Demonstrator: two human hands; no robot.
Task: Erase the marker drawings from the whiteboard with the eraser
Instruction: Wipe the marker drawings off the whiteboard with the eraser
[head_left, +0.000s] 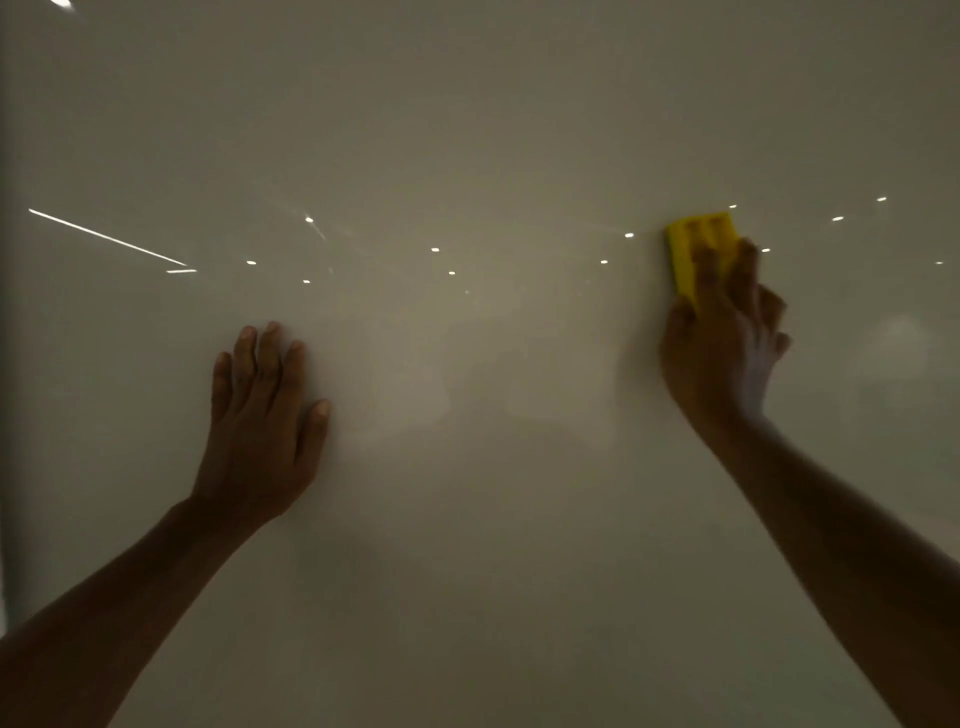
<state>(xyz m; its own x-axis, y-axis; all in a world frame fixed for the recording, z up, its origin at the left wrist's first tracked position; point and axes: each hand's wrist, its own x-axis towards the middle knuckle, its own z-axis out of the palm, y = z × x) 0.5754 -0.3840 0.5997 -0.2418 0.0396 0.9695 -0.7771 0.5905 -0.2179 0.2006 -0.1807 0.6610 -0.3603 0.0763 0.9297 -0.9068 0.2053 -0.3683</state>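
A glossy whiteboard (478, 130) fills nearly the whole view, dim and greyish. No marker drawing shows on it; only reflected ceiling lights dot its middle band. My right hand (722, 338) presses a yellow eraser (698, 241) flat against the board at the right, fingers laid over its lower half. My left hand (260, 410) rests flat on the board at the left centre, fingers spread, holding nothing.
The board's dark left edge (4, 364) runs down the far left of the view. A bright reflected light strip (106, 237) slants across the upper left. Faint reflections blur the board's middle.
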